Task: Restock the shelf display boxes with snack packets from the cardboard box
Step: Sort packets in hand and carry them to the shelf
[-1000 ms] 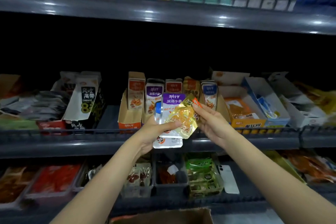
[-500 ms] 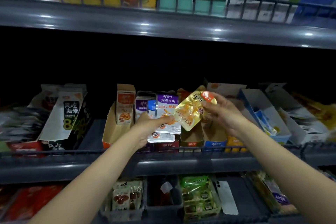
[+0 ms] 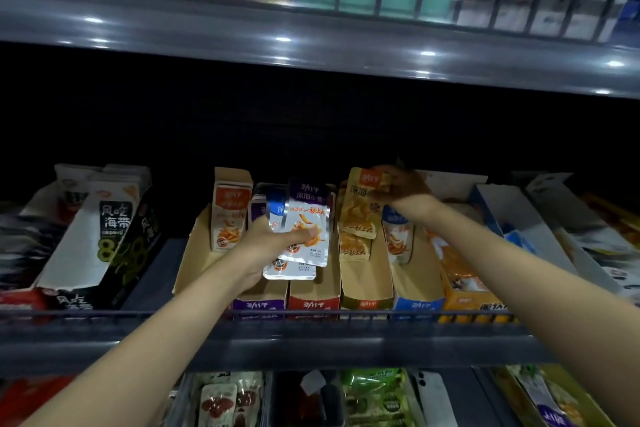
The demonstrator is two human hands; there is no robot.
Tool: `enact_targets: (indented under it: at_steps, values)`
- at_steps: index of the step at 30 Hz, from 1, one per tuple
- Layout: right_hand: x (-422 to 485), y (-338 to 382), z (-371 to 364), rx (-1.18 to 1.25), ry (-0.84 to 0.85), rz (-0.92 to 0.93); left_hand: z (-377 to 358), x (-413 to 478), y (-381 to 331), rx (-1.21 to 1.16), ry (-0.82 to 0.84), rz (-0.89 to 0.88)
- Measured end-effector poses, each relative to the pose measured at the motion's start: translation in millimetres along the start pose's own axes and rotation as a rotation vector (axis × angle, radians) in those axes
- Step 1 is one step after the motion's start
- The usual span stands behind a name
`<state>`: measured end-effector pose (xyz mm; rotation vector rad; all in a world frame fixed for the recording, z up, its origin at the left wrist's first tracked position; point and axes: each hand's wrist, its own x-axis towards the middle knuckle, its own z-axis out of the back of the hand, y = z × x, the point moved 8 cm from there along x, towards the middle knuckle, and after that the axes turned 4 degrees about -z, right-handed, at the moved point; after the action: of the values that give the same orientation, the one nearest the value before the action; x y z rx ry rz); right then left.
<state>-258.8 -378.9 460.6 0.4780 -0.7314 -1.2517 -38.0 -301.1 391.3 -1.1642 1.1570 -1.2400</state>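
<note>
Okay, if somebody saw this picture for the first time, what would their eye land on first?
Most likely the two hands in the dim shelf bay. At centre, the left hand grips a fan of silver packets over the purple box and red box. Just right of it, the right hand pinches a gold packet above the back of the gold-fronted display box.

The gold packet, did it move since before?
Yes. The right hand carried the gold packet rightward and back from the shelf rail, into the yellow-fronted display box.
</note>
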Motion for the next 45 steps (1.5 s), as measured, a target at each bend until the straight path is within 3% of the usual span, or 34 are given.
enact_targets:
  at_steps: [9, 23, 29, 32, 35, 38, 45]
  values:
    - [0, -4, -30, -0.364, 0.046, 0.149, -4, 4, 13, 0.008, 0.051, 0.020]
    - [-11, -6, -42, -0.573, -0.053, 0.241, 4, -8, 17, 0.028, 0.026, 0.028]
    - [-19, 0, -41, -0.405, -0.072, 0.211, 8, -19, 12, 0.020, 0.047, 0.004]
    - [-30, 32, -42, -0.033, -0.065, 0.194, 11, -26, 7, 0.010, 0.055, -0.016]
    - [-46, 68, -55, 0.339, 0.107, 0.125, 13, -35, 2, 0.002, 0.071, -0.023]
    - [-57, 85, -74, 0.365, 0.305, 0.072, 21, -42, -1, 0.008, 0.077, -0.038]
    - [-61, 91, -83, 0.607, 0.322, -0.093, 52, -62, -4, -0.042, 0.119, -0.065]
